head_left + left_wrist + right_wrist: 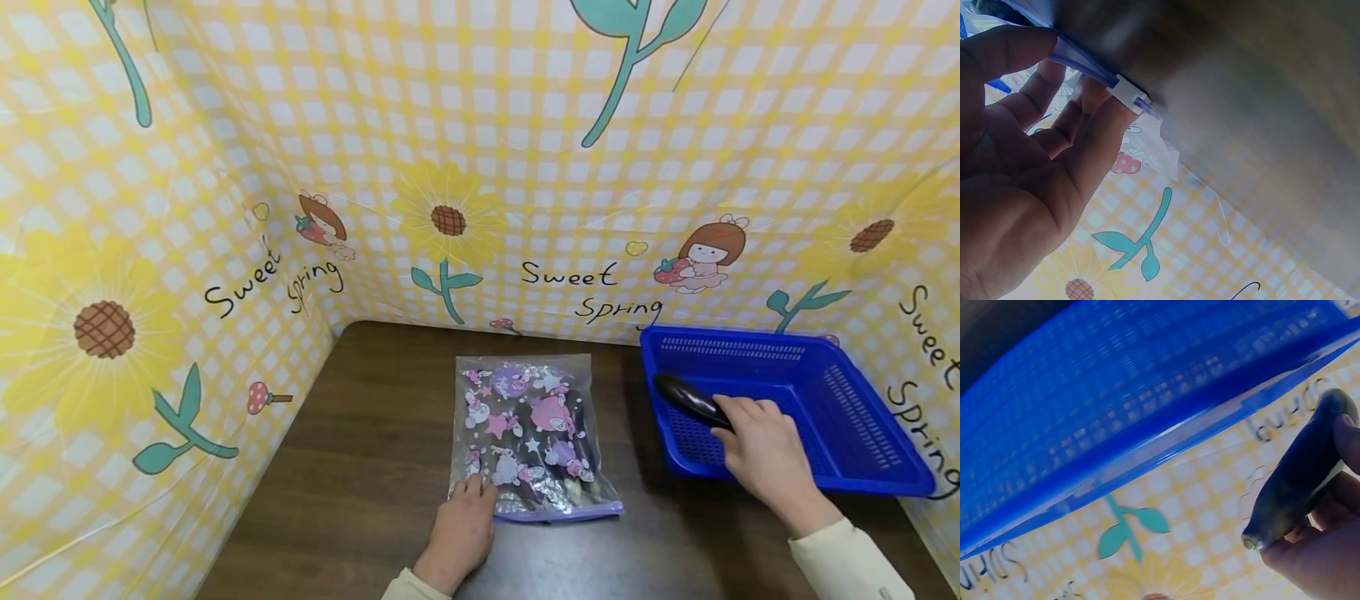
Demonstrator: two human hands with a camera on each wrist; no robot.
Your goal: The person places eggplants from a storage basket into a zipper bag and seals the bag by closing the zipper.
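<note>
My right hand (765,458) grips a dark, glossy eggplant (686,398) by one end, over the left part of the blue basket (900,483). In the right wrist view the eggplant (1297,472) lies between thumb and fingers, its pale stem end toward the lower left. My left hand (461,525) holds the near left corner of a clear printed zip bag (495,425) lying flat on the table. Left wrist view: thumb and curled fingers are at its purple zip strip, beside the white slider (1129,94). Dark long shapes show through the bag.
The brown tabletop (360,433) extends around the bag. Yellow checked cloth (510,192) with sunflowers and lettering stands behind the table and along both sides. The basket has perforated walls and sits at the right, near the cloth.
</note>
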